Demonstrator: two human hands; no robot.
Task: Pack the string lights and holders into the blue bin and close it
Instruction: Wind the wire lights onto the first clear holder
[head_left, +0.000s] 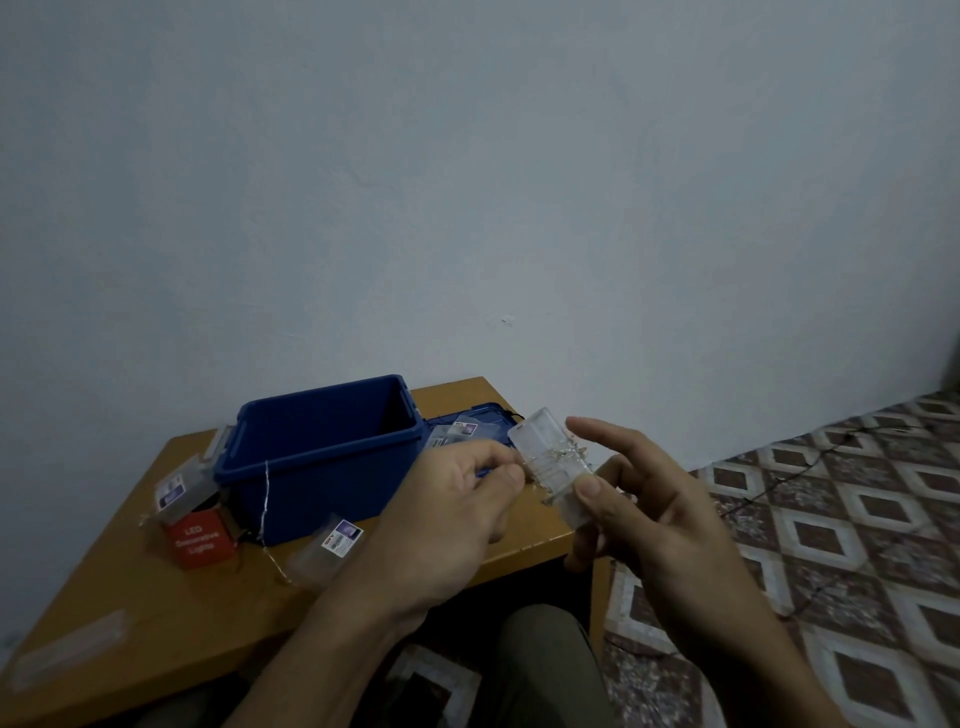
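Observation:
An open blue bin (311, 457) stands on the wooden table (130, 597). My right hand (660, 519) grips a clear plastic holder (550, 457) with thin wire string lights (556, 457) wound round it, held above the table's right edge. My left hand (452, 514) pinches the wire at the holder's left side. A loose wire strand (266, 499) hangs down the bin's front. The bin's blue lid (488, 415) lies behind my hands, partly hidden.
A red LED lights box (200, 538) and a packaged holder (182, 491) sit left of the bin. Another packet (324, 548) lies in front of it, and more lie on the lid. A dark cord (810, 452) trails over the patterned floor tiles at right.

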